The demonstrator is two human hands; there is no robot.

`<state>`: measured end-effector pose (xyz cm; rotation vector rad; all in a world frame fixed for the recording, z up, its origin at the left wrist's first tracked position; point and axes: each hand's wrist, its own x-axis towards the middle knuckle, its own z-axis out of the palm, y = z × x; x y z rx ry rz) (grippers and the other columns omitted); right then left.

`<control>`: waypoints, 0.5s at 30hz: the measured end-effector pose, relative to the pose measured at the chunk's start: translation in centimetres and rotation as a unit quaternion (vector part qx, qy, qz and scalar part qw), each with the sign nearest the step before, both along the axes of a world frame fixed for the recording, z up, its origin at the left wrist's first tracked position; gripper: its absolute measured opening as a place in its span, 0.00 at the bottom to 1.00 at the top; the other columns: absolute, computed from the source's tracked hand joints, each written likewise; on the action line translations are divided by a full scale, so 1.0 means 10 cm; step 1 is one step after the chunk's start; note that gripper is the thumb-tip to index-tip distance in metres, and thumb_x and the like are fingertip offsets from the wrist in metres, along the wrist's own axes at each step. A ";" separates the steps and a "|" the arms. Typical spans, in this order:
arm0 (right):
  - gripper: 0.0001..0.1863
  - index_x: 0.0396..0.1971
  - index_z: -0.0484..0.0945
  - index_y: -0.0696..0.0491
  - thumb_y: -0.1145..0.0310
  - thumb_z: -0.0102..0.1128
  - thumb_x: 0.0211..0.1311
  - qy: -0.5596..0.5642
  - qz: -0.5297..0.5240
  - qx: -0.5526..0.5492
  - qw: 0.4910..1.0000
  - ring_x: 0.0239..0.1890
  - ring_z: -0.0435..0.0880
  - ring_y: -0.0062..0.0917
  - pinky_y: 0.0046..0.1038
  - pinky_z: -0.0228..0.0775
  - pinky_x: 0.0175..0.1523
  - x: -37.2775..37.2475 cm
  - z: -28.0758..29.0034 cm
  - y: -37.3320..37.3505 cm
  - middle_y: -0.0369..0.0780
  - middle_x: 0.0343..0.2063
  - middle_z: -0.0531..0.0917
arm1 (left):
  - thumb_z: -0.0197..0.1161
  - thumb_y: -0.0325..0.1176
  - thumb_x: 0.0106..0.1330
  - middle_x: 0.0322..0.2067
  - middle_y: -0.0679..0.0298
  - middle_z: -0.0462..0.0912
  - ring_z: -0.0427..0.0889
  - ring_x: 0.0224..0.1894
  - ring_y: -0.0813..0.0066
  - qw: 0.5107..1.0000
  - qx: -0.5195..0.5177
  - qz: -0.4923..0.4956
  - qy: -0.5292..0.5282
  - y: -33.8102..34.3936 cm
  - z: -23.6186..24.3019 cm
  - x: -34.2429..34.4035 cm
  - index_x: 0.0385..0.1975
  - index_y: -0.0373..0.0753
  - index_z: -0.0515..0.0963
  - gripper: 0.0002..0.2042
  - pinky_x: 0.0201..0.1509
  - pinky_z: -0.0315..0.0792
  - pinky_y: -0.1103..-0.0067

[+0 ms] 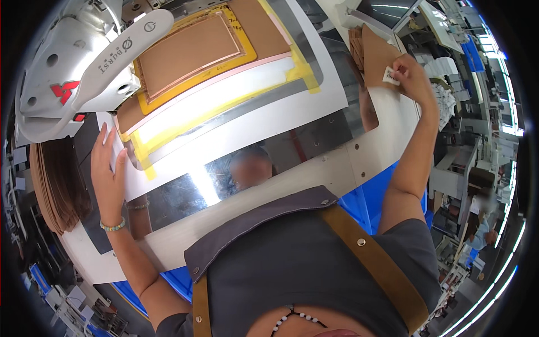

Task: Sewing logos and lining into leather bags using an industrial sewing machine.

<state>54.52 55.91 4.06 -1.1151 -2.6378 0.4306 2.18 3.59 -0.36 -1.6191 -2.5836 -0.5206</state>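
My left hand rests with extended fingers at the left edge of a white sheet, beside the press. On that sheet lie a grey-edged board with yellow tape, brown sheets and a yellow framed die around a brown panel. My right hand pinches a small white label at the right, over a stack of brown pieces.
A white press with a long handle stands at upper left, above a shiny metal plate. Brown sheets stand stacked at left. Blue bins sit under the bench edge. A distant person is at right.
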 end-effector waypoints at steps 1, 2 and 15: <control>0.09 0.36 0.79 0.56 0.74 0.72 0.63 -0.002 0.025 0.041 0.999 0.36 0.80 0.27 0.30 0.71 0.45 -0.07 0.14 0.07 0.39 0.32 0.80 | 0.61 0.39 0.80 0.76 0.58 0.74 0.72 0.77 0.56 0.999 0.015 0.021 -0.021 -0.07 0.08 -0.05 0.72 0.42 0.77 0.23 0.80 0.63 0.63; 0.08 0.37 0.79 0.56 0.72 0.71 0.65 0.011 0.029 0.022 0.999 0.35 0.79 0.27 0.30 0.70 0.45 -0.21 0.29 0.10 0.39 0.31 0.80 | 0.61 0.39 0.80 0.76 0.58 0.74 0.72 0.77 0.56 0.999 0.012 0.026 -0.016 -0.13 0.16 -0.10 0.72 0.42 0.77 0.23 0.80 0.63 0.63; 0.12 0.47 0.89 0.55 0.71 0.63 0.68 0.094 0.378 -0.035 0.920 0.47 0.89 0.41 0.39 0.80 0.56 -3.81 0.09 -1.40 0.46 0.45 0.90 | 0.58 0.34 0.79 0.72 0.45 0.73 0.63 0.78 0.41 0.997 -0.037 -0.070 0.020 0.42 0.14 -0.16 0.69 0.32 0.76 0.22 0.82 0.58 0.57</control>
